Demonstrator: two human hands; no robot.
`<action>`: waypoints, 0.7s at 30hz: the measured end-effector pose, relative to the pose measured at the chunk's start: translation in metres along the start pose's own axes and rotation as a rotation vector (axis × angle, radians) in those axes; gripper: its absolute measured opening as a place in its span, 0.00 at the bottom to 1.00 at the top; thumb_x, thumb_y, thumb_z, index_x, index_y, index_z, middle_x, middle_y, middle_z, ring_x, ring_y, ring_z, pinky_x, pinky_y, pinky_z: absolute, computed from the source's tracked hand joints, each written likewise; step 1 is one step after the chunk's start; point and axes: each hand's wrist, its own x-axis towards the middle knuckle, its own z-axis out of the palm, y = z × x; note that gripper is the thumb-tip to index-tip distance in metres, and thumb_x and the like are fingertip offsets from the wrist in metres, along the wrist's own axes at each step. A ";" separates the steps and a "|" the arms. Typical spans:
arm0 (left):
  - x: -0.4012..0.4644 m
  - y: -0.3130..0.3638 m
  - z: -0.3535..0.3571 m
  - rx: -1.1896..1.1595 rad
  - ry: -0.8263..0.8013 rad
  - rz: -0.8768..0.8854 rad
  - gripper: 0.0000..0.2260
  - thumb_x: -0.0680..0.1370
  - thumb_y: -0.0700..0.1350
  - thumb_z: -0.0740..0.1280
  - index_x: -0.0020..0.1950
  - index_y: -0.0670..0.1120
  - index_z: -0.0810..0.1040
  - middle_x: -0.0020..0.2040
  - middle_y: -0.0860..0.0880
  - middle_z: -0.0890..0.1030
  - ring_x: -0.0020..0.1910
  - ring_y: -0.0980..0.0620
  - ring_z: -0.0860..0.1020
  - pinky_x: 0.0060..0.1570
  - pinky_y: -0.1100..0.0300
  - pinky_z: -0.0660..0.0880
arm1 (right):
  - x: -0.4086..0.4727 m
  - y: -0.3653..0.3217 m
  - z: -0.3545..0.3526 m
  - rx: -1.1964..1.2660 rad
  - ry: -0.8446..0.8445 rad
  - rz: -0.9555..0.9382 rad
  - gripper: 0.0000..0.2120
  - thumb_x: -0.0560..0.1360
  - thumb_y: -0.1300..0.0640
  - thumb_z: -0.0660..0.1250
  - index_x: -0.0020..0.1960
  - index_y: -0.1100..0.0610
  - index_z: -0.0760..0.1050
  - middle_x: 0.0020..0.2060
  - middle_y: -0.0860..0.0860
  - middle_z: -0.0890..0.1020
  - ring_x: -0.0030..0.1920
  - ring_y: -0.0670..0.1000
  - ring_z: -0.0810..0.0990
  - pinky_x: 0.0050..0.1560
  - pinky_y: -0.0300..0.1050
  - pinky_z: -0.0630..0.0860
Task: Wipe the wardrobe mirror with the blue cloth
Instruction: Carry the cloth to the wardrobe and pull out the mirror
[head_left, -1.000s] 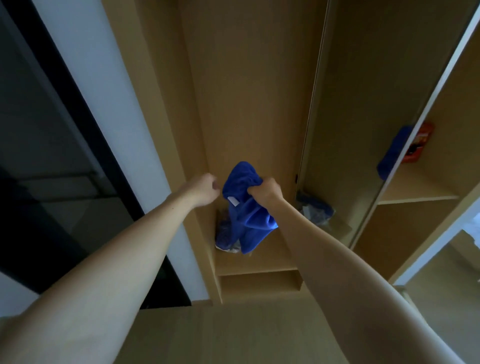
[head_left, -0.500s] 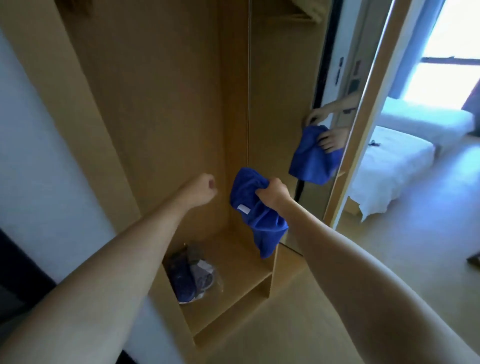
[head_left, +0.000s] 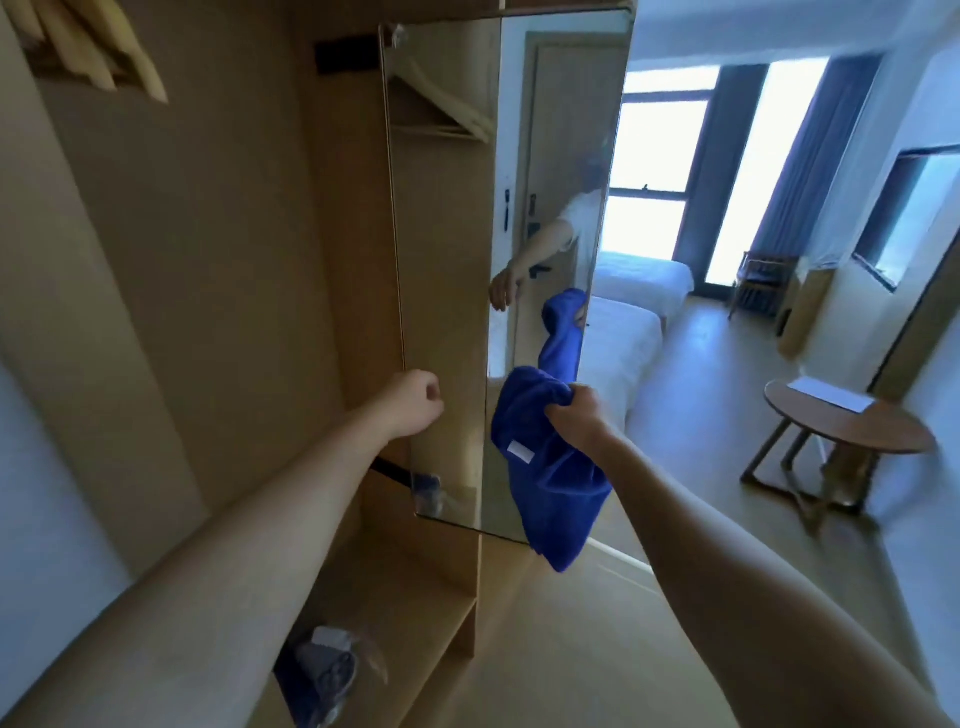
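while the right hand (head_left: 576, 413) bunches the top of the blue cloth (head_left: 553, 478) in curled fingers, the rest of the fabric hangs loose in front of the lower right corner of the wardrobe mirror (head_left: 447, 270). whether the cloth touches the glass there cannot be told. the left hand (head_left: 415, 405) is a loose fist at the mirror's left edge, about level with the cloth; whether it grips the edge or is only held beside it is not clear.

the cloth looks soft, light and floppy, so a grip at one end leaves a dangling tail; it would likely wipe better gathered into a flat pad under the palm. the mirror is a tall, thin pane standing out from the wardrobe, probably fragile and apt to swing, so steadying its left edge seems wise.

below the mirror, a clear plastic bag (head_left: 324, 670) lies on the wardrobe floor. up and left of the mirror hang wooden hangers (head_left: 98, 47). well to the mirror's right stand a round table (head_left: 852, 431) and white beds (head_left: 628, 332).
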 end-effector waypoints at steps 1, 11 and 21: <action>0.006 0.003 0.000 0.003 0.003 0.017 0.03 0.79 0.46 0.65 0.46 0.50 0.76 0.48 0.50 0.78 0.47 0.52 0.78 0.48 0.54 0.77 | 0.002 0.001 -0.004 0.002 0.016 -0.003 0.04 0.74 0.58 0.63 0.46 0.55 0.77 0.37 0.52 0.79 0.42 0.57 0.79 0.42 0.47 0.73; 0.064 0.002 -0.016 0.157 0.050 0.020 0.02 0.79 0.46 0.65 0.47 0.49 0.76 0.46 0.51 0.78 0.45 0.51 0.78 0.46 0.52 0.79 | 0.041 0.003 -0.012 0.022 0.116 -0.114 0.04 0.74 0.59 0.64 0.41 0.57 0.73 0.32 0.50 0.76 0.35 0.51 0.73 0.32 0.42 0.64; 0.097 -0.032 -0.027 0.126 0.166 -0.017 0.02 0.77 0.42 0.66 0.45 0.45 0.75 0.43 0.47 0.79 0.41 0.46 0.78 0.41 0.51 0.77 | 0.083 -0.010 0.021 0.051 0.054 -0.113 0.05 0.74 0.57 0.65 0.40 0.52 0.73 0.35 0.50 0.78 0.39 0.54 0.77 0.38 0.46 0.70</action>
